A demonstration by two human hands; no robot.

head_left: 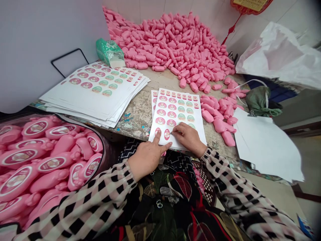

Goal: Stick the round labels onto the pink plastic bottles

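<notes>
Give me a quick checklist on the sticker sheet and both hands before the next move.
1. Sticker sheet held down: ok. The left hand rests at its near edge, index fingertip over a label.
2. Right hand in position: ok. Its fingertips are beside an oval pink label.
3. Label edge lifted: cannot tell. The detail at the fingertips is too small.
4. Sheet lying singly: not ok. Another sheet shows from beneath on the left.
5. Clear space right of the sheet: not ok. Pink bottles lie close to that edge.
</notes>
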